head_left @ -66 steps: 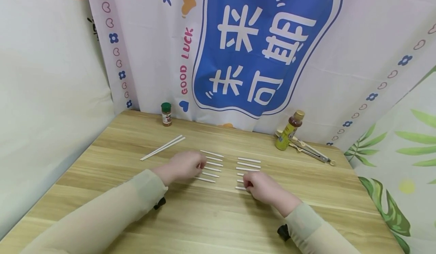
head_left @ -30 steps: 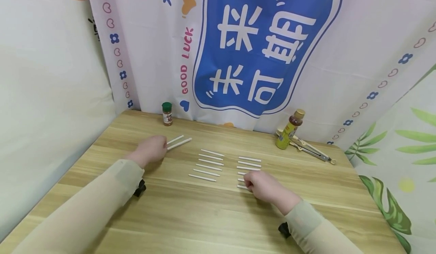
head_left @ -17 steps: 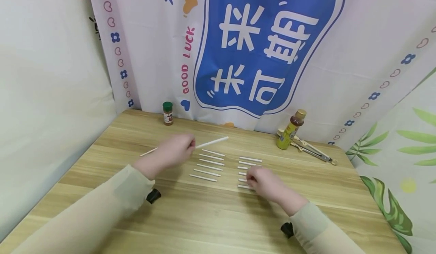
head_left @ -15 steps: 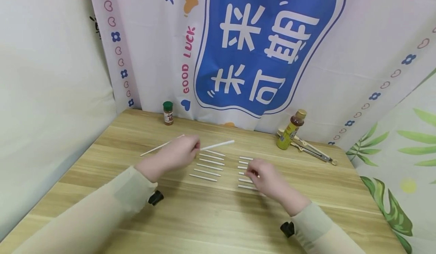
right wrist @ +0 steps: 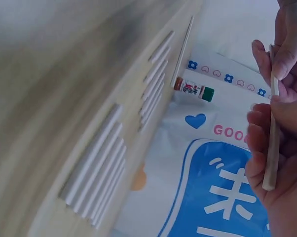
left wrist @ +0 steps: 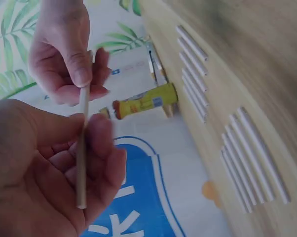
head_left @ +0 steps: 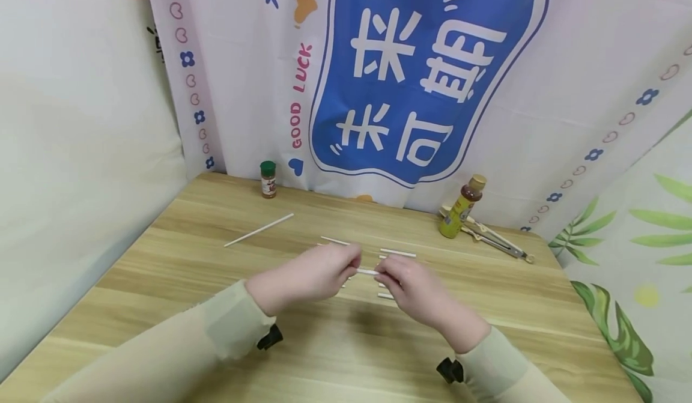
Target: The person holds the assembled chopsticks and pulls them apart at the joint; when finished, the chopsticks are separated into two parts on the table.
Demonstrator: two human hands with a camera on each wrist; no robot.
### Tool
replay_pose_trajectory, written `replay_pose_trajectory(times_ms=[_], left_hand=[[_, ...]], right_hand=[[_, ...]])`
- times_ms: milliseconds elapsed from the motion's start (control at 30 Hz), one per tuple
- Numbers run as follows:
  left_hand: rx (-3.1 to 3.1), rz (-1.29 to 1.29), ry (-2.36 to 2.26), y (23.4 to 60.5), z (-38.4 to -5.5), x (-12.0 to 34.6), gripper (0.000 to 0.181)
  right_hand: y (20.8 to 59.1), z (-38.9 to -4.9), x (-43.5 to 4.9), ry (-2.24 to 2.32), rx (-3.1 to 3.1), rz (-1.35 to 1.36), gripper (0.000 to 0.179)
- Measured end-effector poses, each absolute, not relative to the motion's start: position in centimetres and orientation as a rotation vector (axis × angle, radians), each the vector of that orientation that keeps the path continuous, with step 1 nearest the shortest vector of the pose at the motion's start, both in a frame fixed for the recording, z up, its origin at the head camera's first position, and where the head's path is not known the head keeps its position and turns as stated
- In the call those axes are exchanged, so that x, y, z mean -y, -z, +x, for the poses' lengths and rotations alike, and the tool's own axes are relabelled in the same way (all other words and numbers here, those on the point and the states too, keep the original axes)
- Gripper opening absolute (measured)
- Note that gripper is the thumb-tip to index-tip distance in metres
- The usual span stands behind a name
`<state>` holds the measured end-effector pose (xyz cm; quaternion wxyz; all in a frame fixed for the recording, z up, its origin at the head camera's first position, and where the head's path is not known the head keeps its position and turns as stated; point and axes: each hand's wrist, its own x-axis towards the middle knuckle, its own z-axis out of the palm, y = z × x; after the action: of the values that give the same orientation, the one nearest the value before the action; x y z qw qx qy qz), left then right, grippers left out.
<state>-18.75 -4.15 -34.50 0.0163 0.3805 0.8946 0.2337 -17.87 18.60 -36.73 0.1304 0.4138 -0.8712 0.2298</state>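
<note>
Both hands hold one thin white stick [head_left: 367, 271] between them, raised above the table. My left hand [head_left: 324, 269] pinches it with thumb and fingers, and its tapering end runs along the palm in the left wrist view [left wrist: 81, 168]. My right hand [head_left: 413, 286] pinches the stick farther along, close beside the left. Below lie two columns of shorter white sticks. The left hand partly hides the left column [head_left: 334, 240]; the right hand covers part of the right column [head_left: 398, 252]. Another long white stick [head_left: 259, 230] lies alone at the left.
A small green-capped spice jar [head_left: 268, 179] stands at the table's back edge. A yellow-labelled bottle [head_left: 461, 208] stands at the back right, with metal tongs [head_left: 500, 244] lying behind and beside it. A printed cloth [head_left: 243, 78] hangs behind the wooden table [head_left: 335, 361].
My left hand has picked up one of the two long sticks at the left and brought it rightward. The right hand has risen off the short sticks and taken hold of it too.
</note>
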Motion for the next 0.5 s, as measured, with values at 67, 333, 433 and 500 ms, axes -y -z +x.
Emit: replay_pose_trajectory(times_ms=[67, 333, 433, 500], left_hand=[[-2.755, 1.217, -0.734, 34.8, -18.8, 4.0, 0.009], [-2.67, 1.316, -0.792, 35.9, -19.3, 4.0, 0.023], [-2.664, 1.351, -0.791, 36.0, -19.4, 4.0, 0.025], [-2.658, 1.374, -0.792, 36.2, -19.5, 3.9, 0.025]], right_hand=[[36.9, -17.7, -18.5, -0.705, 2.547, 1.194, 0.006], [37.2, -17.4, -18.4, -0.66, 2.553, 1.193, 0.008], [37.2, -17.4, -18.5, -0.675, 2.543, 1.199, 0.008], [37.4, -17.5, -18.6, -0.701, 2.519, 1.215, 0.01]])
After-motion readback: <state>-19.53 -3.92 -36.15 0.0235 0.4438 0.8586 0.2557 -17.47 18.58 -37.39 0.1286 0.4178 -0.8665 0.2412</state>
